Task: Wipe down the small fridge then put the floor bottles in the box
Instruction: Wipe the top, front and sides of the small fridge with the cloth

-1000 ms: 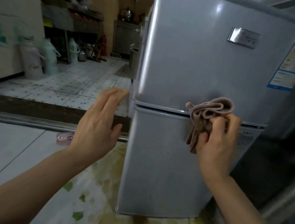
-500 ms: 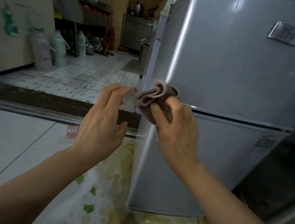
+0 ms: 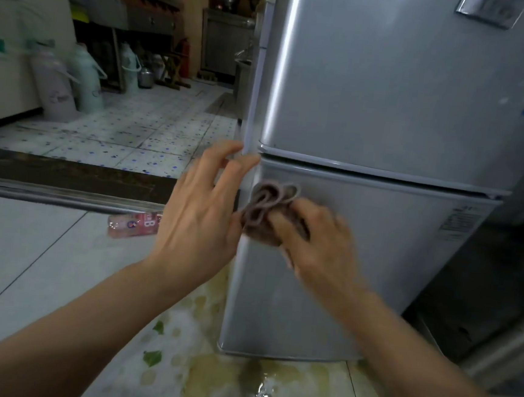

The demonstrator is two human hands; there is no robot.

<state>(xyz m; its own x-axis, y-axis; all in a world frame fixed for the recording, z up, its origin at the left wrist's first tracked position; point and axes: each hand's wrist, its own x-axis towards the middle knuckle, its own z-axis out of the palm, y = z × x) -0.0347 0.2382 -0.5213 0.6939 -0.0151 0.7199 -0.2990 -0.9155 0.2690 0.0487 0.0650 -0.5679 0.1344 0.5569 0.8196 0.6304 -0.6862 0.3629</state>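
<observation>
A small silver two-door fridge [image 3: 390, 98] stands on the floor in front of me. My right hand [image 3: 317, 244] grips a bunched brown cloth [image 3: 266, 208] and presses it against the upper left of the lower door. My left hand [image 3: 202, 212] is spread, its fingertips touching the fridge's left front corner at the gap between the doors. A pink-labelled plastic bottle [image 3: 135, 223] lies on its side on the floor, left of the fridge and partly hidden behind my left hand.
Yellowish stains and green scraps [image 3: 207, 374] mark the floor tiles at the fridge's base. A metal door sill [image 3: 64, 193] crosses the floor behind. Thermos jugs [image 3: 58, 85] stand by the left wall. A dark metal cabinet [image 3: 500, 282] sits right of the fridge.
My right hand carried the cloth from the door gap's right side to the left edge, then down onto the lower door. My left hand's fingertips have come onto the fridge's corner.
</observation>
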